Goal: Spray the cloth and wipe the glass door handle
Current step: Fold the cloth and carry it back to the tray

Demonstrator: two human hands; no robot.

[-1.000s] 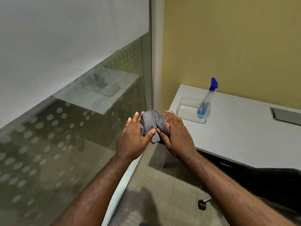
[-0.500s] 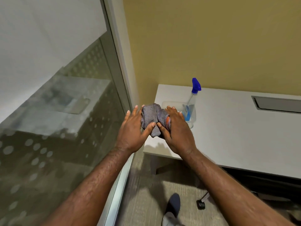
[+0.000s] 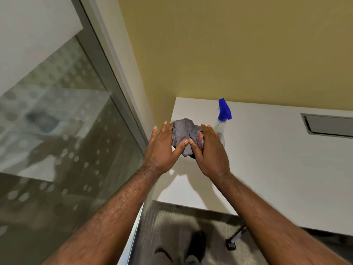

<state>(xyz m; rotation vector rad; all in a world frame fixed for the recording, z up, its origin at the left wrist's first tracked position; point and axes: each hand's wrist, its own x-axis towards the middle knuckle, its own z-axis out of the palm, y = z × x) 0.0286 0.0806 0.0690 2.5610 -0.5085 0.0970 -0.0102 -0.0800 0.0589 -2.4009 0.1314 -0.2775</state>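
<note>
A bunched grey cloth (image 3: pixel 183 133) with an orange patch is pressed between my left hand (image 3: pixel 162 148) and my right hand (image 3: pixel 211 152), held above the near left corner of the white desk (image 3: pixel 277 159). Both thumbs lie across its front. A clear spray bottle (image 3: pixel 222 122) with a blue trigger head stands on the desk just behind my right hand, its lower part hidden by that hand. No door handle is in view.
A frosted, dotted glass panel (image 3: pixel 57 131) with a metal frame (image 3: pixel 114 83) fills the left side. A yellow wall rises behind the desk. A grey cable hatch (image 3: pixel 328 126) sits in the desk at the right. A chair caster (image 3: pixel 230 245) and my shoe (image 3: pixel 196 243) are on the carpet.
The view has turned right and moved closer to the desk. My hands, still holding the cloth, now hang over the desk corner, covering the clear tray and the bottle's base.
</note>
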